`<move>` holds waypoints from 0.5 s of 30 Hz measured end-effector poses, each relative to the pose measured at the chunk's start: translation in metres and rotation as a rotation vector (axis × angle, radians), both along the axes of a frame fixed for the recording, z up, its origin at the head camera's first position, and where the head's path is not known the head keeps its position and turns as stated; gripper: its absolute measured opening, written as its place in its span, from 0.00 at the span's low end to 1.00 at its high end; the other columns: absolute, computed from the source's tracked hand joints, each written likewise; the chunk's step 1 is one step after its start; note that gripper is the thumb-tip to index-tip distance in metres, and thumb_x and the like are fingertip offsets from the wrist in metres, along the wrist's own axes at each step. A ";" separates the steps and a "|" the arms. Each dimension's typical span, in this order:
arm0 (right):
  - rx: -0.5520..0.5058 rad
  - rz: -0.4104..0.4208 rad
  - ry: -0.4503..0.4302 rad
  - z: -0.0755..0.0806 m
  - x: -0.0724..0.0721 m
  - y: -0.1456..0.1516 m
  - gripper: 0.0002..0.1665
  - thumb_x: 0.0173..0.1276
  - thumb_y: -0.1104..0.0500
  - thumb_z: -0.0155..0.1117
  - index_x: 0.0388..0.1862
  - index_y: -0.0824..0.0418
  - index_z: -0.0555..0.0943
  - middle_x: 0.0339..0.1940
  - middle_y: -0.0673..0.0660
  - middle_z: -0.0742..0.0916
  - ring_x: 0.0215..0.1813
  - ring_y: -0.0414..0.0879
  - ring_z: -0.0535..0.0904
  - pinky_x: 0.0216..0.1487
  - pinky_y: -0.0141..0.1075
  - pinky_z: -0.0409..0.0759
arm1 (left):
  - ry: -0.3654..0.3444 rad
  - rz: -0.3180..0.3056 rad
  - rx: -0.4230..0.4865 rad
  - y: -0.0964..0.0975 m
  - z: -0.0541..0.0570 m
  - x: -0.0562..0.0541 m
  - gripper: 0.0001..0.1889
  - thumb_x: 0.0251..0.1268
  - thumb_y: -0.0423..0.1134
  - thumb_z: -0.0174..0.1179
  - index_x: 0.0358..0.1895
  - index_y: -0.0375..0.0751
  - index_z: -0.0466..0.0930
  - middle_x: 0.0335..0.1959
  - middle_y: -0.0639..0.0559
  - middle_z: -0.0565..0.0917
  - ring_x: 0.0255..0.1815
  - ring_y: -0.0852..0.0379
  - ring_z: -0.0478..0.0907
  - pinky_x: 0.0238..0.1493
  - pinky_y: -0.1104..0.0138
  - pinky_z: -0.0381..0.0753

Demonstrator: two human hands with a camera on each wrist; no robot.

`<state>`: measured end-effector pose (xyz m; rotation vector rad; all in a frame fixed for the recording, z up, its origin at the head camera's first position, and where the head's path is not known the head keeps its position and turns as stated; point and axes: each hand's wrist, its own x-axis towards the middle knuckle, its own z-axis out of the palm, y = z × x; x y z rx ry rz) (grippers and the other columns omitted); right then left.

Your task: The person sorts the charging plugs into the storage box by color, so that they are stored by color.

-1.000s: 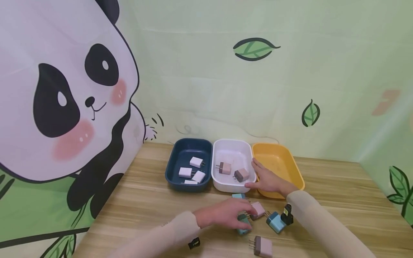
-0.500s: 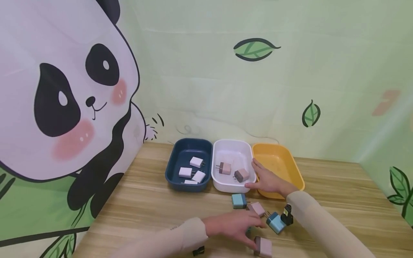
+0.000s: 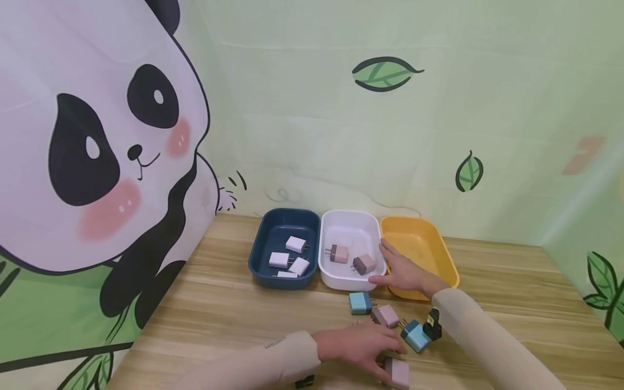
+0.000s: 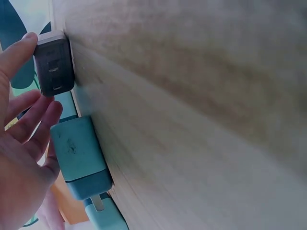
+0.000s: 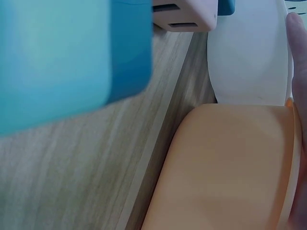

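Note:
My left hand (image 3: 358,346) reaches over a pink charger (image 3: 398,374) with a dark prong end, lying at the table's near edge. In the left wrist view, the thumb lies at one side of that charger's end (image 4: 55,67) and fingertips are at the opposite side. A teal charger (image 4: 79,148) sits below those fingers; in the head view the hand mostly hides it. My right hand (image 3: 407,271) rests at the adjoining rims of the white tray (image 3: 341,283) and yellow tray (image 3: 424,244), fingers extended, thumb at the white tray's front corner.
Two blue chargers (image 3: 361,303) and another pink charger (image 3: 387,315) lie in front of the trays. The navy tray (image 3: 263,279) at left holds several white chargers (image 3: 280,260). Two pink chargers (image 3: 339,253) are in the white tray. A panda-printed backdrop (image 3: 292,108) stands behind.
My left hand has moved right and nearer from above the teal charger to the near pink charger, uncovering the blue charger by the white tray. The right hand has stayed in place.

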<state>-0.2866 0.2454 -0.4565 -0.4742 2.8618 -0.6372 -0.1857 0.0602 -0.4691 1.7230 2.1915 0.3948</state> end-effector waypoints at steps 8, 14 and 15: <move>0.006 -0.016 -0.008 -0.001 0.001 0.000 0.71 0.45 0.21 0.60 0.77 0.60 0.45 0.78 0.57 0.46 0.75 0.58 0.48 0.68 0.54 0.56 | -0.017 -0.004 -0.050 0.001 0.000 0.001 0.28 0.59 0.55 0.63 0.62 0.51 0.73 0.56 0.65 0.74 0.50 0.76 0.67 0.52 0.82 0.63; 0.004 -0.014 -0.003 -0.001 0.001 0.000 0.71 0.45 0.21 0.59 0.77 0.60 0.45 0.78 0.57 0.46 0.75 0.58 0.48 0.68 0.53 0.56 | -0.004 -0.018 -0.059 0.002 0.002 0.002 0.27 0.59 0.54 0.63 0.61 0.51 0.74 0.55 0.65 0.75 0.48 0.76 0.68 0.51 0.82 0.63; 0.005 -0.015 -0.003 -0.001 0.001 0.000 0.72 0.45 0.21 0.59 0.77 0.60 0.45 0.78 0.57 0.46 0.75 0.58 0.48 0.68 0.53 0.56 | -0.001 -0.018 -0.062 0.002 0.002 0.003 0.26 0.59 0.54 0.63 0.61 0.51 0.74 0.54 0.65 0.75 0.47 0.77 0.67 0.50 0.82 0.63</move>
